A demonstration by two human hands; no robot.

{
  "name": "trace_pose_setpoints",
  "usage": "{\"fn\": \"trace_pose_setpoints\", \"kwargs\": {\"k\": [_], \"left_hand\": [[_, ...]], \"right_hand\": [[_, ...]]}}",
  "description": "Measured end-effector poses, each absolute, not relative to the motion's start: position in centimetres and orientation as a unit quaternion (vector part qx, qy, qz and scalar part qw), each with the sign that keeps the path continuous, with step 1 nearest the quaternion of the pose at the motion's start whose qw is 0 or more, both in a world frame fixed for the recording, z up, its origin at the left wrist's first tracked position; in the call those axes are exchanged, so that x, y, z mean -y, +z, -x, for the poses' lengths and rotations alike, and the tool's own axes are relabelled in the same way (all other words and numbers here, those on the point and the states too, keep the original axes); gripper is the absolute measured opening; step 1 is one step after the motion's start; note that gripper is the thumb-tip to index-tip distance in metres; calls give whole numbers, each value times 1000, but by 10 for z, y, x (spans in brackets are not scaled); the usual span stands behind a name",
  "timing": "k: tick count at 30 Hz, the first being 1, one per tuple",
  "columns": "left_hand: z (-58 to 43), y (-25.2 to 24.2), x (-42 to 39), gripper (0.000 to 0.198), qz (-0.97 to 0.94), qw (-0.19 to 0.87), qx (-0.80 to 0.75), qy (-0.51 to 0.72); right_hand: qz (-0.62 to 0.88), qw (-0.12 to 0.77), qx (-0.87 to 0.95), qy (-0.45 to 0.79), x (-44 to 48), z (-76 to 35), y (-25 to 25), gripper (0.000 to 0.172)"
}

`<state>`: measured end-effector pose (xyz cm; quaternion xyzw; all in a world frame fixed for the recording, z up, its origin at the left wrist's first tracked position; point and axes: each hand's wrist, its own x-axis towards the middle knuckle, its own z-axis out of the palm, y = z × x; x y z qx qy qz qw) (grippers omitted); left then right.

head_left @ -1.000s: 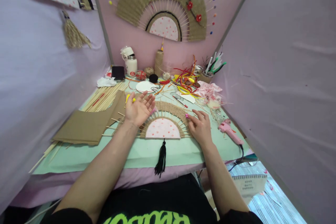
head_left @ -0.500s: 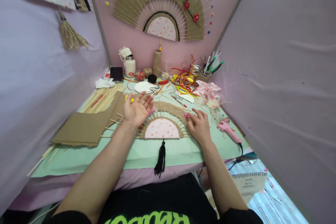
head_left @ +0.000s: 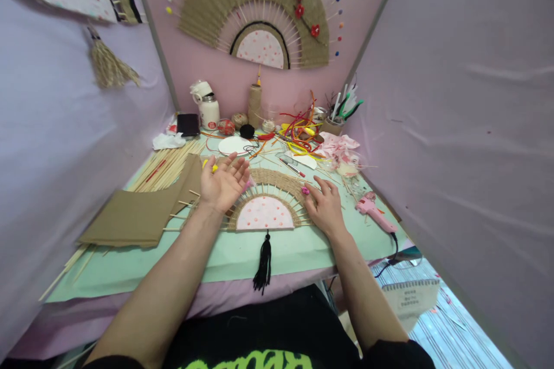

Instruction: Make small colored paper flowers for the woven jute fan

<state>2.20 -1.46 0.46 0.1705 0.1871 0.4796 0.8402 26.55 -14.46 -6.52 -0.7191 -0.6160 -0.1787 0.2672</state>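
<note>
Item, fan (head_left: pixel 265 213): half-round, flat on the worktop (head_left: pixel 225 270), lying between and partly under the two hands. Long axis runs left to right, near parallel with the front edge; the arch points away from the wearer, the straight base towards them. Its ribs fan outward, some ends showing past the left wrist. Black tassel (head_left: pixel 262 265): hangs from mid-base, pointing at the wearer, its tip passing the front edge.

Room, as I read it from my distant seat: a strip of green shows before the base, either side of the tassel. On the left, card (head_left: pixel 130 213) and sticks (head_left: pixel 160 173) bound the space; on the right, the glue gun (head_left: pixel 375 212) lies near the worktop's right edge. Beyond the arch, a pen (head_left: pixel 292 168) and a heap of cords (head_left: pixel 300 132).

Left hand (head_left: pixel 224 185): palm up, fingers spread wide and loosely curled, over the fan's left part; forearm slanting in from lower left. Right hand (head_left: pixel 325 204): palm down at the fan's right end, fingers bent and part spread. A pink bit (head_left: pixel 305 190) sits at its thumb and index tips (pinched or merely touched, I cannot tell).
</note>
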Motion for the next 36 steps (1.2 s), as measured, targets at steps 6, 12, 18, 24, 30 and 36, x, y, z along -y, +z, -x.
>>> {"fn": "trace_pose_setpoints", "kwargs": {"k": [6, 12, 18, 24, 30, 36], "left_hand": [[-22, 4, 14, 38, -179, 836, -193, 482], [-22, 5, 14, 37, -173, 836, -196, 483], [-21, 5, 14, 36, -166, 839, -193, 481], [-20, 6, 15, 34, -153, 843, -187, 481], [-21, 5, 15, 28, -139, 844, -197, 479], [-15, 8, 8, 16, -103, 725, -222, 644]], "right_hand": [[744, 207, 617, -148, 143, -262, -64, 36], [754, 212, 607, -137, 143, -262, -64, 38], [750, 226, 606, -140, 143, -262, -64, 37], [720, 280, 607, -187, 142, -270, -48, 44], [648, 334, 658, -187, 111, -293, 9, 39], [676, 301, 657, -144, 46, -311, 56, 29]]}}
